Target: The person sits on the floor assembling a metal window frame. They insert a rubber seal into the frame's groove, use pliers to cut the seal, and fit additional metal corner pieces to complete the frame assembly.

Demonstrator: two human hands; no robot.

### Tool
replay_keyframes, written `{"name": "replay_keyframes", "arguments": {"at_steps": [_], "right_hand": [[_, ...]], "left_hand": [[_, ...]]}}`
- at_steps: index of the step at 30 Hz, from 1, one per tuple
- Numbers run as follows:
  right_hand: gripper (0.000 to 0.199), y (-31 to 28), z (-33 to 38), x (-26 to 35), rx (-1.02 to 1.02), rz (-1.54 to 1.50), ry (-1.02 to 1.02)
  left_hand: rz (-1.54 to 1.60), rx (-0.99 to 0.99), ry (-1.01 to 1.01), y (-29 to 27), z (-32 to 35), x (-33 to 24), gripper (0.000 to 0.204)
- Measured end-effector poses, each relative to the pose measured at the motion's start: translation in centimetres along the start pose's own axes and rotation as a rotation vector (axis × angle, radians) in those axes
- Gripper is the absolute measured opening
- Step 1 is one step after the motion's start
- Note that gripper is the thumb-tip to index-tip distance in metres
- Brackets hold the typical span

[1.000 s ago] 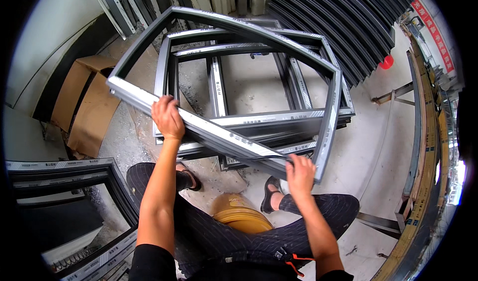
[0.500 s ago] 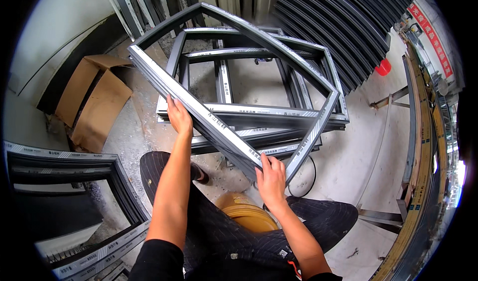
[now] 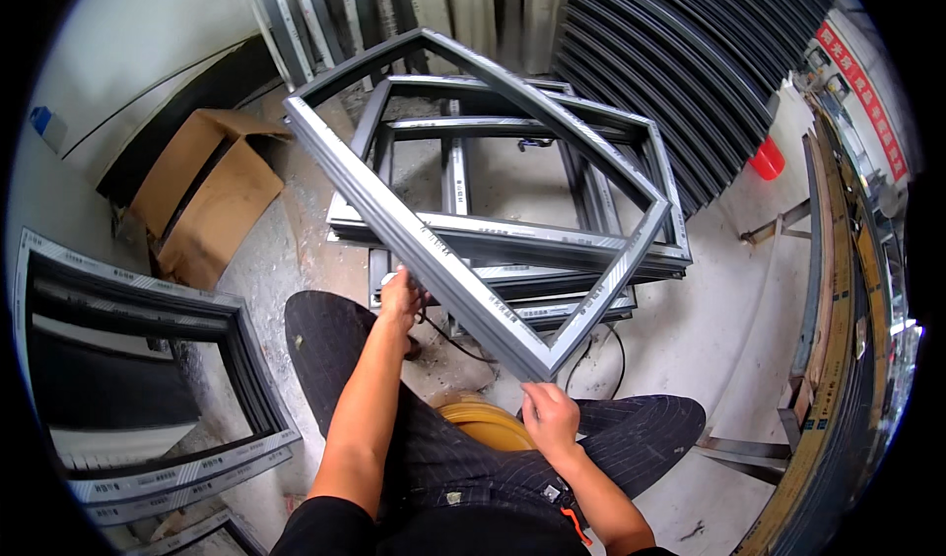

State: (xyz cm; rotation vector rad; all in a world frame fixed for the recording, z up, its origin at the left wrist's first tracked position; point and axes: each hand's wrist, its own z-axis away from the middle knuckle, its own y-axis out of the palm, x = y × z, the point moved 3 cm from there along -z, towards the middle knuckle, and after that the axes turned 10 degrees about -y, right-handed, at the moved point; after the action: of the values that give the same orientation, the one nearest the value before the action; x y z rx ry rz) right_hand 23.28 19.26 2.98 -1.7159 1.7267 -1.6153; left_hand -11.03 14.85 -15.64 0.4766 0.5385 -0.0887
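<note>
A grey metal window frame (image 3: 448,258) with printed protective film lies askew on top of several similar frames (image 3: 522,229), its near corner pointing toward my lap. My left hand (image 3: 398,303) is closed beneath the frame's left side, around something small and partly whitish. A dark cord shows beside those fingers, but I cannot make out what they hold. My right hand (image 3: 552,418) is curled closed just below the near corner, very near or touching it. Whatever those fingers hold, if anything, is hidden.
An open cardboard box (image 3: 222,196) lies left of the stack. More frames (image 3: 187,472) stand at the lower left. Dark ribbed profiles (image 3: 680,73) lean at the back right, by a red container (image 3: 767,160). A yellow stool (image 3: 483,424) is under me; long profiles (image 3: 838,359) line the right.
Both hands have left the top frame's near side. My left hand moved down and right, beneath it; my right hand moved down below the corner. The whole view shifted slightly.
</note>
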Motion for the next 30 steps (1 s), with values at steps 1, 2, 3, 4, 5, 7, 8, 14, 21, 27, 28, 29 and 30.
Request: {"name": "replay_keyframes", "arguments": {"at_steps": [1,2,3,4,5,7,8,14,21,27,28,29,30], "right_hand": [[0.021,-0.8,-0.7,0.1,-0.053,0.019,-0.029],[0.021,-1.9,-1.8,-0.2,-0.106,0.058,-0.039],[0.021,-3.1,-2.9,-0.6,-0.155,0.105,-0.04],[0.021,-3.8,-4.7,-0.8,-0.153,0.153,-0.072],[0.021,-4.0,-6.2,-1.2,-0.128,0.185,-0.064],[0.028,-2.6,-9.7,-0.9,0.006,0.285,-0.208],[0.037,-1.9,-11.1,-0.2,0.054,0.277,-0.268],[0.071,3.7,-12.1,-3.1,0.506,0.151,0.028],[0.055,4.5,-12.1,-3.7,0.488,0.186,0.079],[0.055,4.4,-12.4,-3.6,0.443,0.144,0.082],[0.055,4.4,-12.3,-3.6,0.441,0.141,0.089],[0.055,4.3,-12.2,-3.7,0.438,0.138,0.097],[0.055,4.1,-12.2,-3.9,0.435,0.137,0.095]], "left_hand": [[-0.018,0.034,-0.032,-0.1,-0.6,-0.2,0.036],[-0.107,-0.022,-0.003,0.5,0.2,-0.6,0.035],[-0.201,-0.072,0.021,1.3,1.2,-1.1,0.034],[-0.257,-0.13,0.093,0.8,0.7,-2.0,0.033],[-0.319,-0.189,0.166,-0.1,-0.2,-3.0,0.032],[-0.462,-0.344,0.326,-3.6,-3.9,-6.1,0.03],[-0.631,-0.492,0.461,-5.4,-5.7,-8.5,0.033],[-1.03,-0.982,0.528,-3.0,-5.1,-19.0,0.046],[-0.916,-0.667,0.238,-11.1,-11.3,-21.0,0.059],[-0.622,-0.597,0.074,-12.9,-11.7,-19.9,0.041],[-0.611,-0.574,0.051,-12.6,-11.6,-19.5,0.038],[-0.602,-0.551,0.029,-12.2,-11.5,-19.2,0.036],[-0.611,-0.564,0.021,-11.0,-11.0,-19.0,0.034]]}}
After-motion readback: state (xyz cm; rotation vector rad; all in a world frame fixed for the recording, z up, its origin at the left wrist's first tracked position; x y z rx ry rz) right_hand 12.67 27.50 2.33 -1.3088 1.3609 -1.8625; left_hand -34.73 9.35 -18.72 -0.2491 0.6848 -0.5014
